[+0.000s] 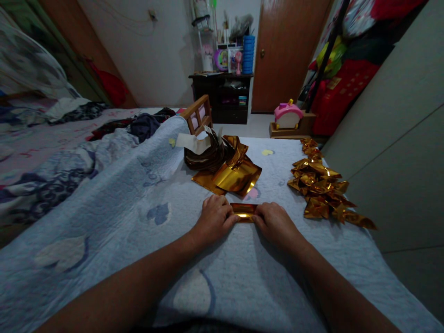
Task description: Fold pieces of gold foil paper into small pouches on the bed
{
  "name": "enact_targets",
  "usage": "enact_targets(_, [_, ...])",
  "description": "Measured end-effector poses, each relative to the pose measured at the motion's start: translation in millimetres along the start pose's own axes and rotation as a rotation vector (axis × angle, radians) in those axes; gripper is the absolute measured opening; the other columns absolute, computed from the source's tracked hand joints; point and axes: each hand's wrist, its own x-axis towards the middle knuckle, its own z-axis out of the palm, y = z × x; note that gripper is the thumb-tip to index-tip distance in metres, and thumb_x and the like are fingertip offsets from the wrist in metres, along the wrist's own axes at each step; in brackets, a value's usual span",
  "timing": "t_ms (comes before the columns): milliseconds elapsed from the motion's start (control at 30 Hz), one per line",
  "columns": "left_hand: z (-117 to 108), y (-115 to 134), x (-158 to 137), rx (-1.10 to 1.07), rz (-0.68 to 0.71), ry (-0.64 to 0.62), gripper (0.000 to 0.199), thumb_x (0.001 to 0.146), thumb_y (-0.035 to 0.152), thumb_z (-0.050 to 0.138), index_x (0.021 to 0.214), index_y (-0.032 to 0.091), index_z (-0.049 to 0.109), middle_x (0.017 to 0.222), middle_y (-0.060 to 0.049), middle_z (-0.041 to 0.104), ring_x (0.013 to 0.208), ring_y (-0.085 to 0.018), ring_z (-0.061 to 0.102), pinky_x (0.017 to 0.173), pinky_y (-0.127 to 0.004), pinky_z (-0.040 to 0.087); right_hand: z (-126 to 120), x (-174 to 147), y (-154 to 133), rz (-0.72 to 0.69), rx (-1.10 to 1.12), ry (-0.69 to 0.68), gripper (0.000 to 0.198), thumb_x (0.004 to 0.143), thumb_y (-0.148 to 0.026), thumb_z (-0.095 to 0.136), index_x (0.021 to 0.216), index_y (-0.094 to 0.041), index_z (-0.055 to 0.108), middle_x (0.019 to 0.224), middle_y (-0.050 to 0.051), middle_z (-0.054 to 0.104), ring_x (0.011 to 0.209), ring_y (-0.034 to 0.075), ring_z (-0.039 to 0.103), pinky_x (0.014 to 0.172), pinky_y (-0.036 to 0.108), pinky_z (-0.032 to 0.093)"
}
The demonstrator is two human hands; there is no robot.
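Observation:
A narrow strip of folded gold foil paper (pixel 245 212) lies on the quilt between my two hands. My left hand (pixel 218 215) grips its left end, thumb on the near edge and fingers curled over the far side. At the right end my right hand (pixel 275 225) holds it the same way. Just beyond, loose gold foil sheets (pixel 239 175) are spread out, against a rolled stack of sheets (pixel 204 152) with a pale strip of paper sticking up. Several folded gold foil pieces (pixel 317 182) are heaped to the right.
A light blue quilt (pixel 132 259) with heart shapes covers the surface under everything. Rumpled clothes (pixel 142 127) lie to the left. Beyond the far edge stand a dark cabinet (pixel 222 99) and a pink toy (pixel 288 114). A pale panel (pixel 391 152) rises along the right edge.

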Motion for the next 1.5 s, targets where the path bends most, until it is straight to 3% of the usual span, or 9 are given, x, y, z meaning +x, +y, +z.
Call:
enact_targets(1133, [1.5, 5.5, -0.7, 0.038, -0.041, 0.011, 0.019, 0.090, 0.031, 0.069, 0.076, 0.018, 0.067, 0.093, -0.007, 0.063, 0.094, -0.027, 0.051, 0.088, -0.045, 0.040, 0.6, -1.1, -1.5, 0.038, -0.063, -0.016, 0.015, 0.094, -0.023, 0.059, 0.084, -0.018, 0.069, 0.088, 0.010, 0.073, 0.085, 0.026, 0.062, 0.069, 0.034, 0.034])
enact_targets(1500, [2.7, 3.7, -2.1, 0.021, -0.059, 0.005, 0.007, 0.090, 0.024, 0.069, 0.092, 0.020, 0.063, 0.096, -0.004, 0.061, 0.098, -0.025, 0.050, 0.090, -0.041, 0.039, -0.1, -1.9, -0.9, 0.096, -0.009, -0.011, 0.004, 0.091, -0.017, 0.060, 0.089, -0.018, 0.064, 0.085, 0.007, 0.068, 0.080, 0.021, 0.058, 0.068, 0.031, 0.029])
